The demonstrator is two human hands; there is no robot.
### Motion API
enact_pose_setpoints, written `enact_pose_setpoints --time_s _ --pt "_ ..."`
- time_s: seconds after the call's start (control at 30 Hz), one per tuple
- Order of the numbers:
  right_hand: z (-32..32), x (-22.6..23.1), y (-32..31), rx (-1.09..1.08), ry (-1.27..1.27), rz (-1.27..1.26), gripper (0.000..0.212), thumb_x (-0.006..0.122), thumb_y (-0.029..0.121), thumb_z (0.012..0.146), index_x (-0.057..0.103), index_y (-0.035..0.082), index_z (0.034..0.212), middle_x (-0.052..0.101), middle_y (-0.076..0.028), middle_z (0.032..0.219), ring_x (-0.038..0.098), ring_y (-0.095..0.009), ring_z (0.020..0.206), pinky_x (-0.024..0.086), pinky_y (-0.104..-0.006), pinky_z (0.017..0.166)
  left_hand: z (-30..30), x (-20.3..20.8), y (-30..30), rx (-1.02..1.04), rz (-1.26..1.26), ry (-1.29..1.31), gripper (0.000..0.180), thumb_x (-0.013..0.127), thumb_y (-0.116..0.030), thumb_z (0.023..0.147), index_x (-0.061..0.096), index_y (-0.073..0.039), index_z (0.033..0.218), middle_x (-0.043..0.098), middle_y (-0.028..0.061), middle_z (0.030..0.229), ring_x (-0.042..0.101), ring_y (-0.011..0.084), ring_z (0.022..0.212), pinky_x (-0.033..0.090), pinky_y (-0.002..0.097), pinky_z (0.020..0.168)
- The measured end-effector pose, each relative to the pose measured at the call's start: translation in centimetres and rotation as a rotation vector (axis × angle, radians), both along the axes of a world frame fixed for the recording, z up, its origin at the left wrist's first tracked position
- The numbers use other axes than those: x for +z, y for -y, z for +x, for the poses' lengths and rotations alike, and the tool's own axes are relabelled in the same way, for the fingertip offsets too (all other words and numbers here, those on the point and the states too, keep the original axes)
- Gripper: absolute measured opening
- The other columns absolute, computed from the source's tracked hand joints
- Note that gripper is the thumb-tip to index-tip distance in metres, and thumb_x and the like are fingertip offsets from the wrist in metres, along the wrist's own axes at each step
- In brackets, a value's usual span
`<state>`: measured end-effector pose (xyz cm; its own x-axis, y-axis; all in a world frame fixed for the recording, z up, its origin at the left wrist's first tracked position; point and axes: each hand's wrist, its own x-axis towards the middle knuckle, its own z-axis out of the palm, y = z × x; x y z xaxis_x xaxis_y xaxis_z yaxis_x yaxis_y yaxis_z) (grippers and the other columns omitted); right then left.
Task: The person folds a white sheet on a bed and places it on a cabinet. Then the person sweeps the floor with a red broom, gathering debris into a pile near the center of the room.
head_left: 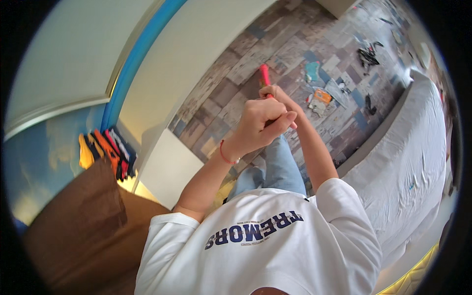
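right hand (274,92) grips slim red rod (265,74), left hand (265,119) clenches beside; open room rightward reaches white cloth-covered furniture (400,160) edge.

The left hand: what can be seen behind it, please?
Just past the left hand, the right hand grips a red stick. What the left hand covers, including the stick's nearer end, cannot be seen.

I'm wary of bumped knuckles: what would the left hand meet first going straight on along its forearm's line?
Probably the right hand, gripping the red stick; depth from the left hand is unclear.
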<state>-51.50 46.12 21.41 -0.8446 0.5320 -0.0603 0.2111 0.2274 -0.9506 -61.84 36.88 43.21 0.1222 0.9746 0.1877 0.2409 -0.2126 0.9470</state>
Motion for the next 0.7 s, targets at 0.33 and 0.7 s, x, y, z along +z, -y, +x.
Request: enact_pose_setpoints --time_s 0.33,0.7 --pt "17.0 -5.9 -11.0 -0.248 0.236 0.398 0.014 0.07 0.009 0.061 0.059 0.006 0.068 0.062 -0.013 0.074 0.058 -0.036 0.081 0.047 -0.0434 0.072 9.6 -6.5 -7.0 -0.013 -0.027 0.125 0.03 0.05 -0.006 0.094 0.049 0.002 0.065 0.072 0.0099 0.086 0.034 0.0016 0.051 0.027 0.0235 0.044" --pt "14.8 7.5 11.0 -1.334 0.247 -0.04 0.029 0.075 0.019 0.076 0.052 0.003 0.068 0.056 -0.014 0.071 0.054 -0.036 0.077 0.044 -0.044 0.066 12.8 4.9 -9.0 -0.739 -0.297 0.524 0.031 0.055 -0.008 0.087 0.049 -0.005 0.057 0.055 0.0031 0.054 0.064 0.0186 0.054 0.044 0.0298 0.052"
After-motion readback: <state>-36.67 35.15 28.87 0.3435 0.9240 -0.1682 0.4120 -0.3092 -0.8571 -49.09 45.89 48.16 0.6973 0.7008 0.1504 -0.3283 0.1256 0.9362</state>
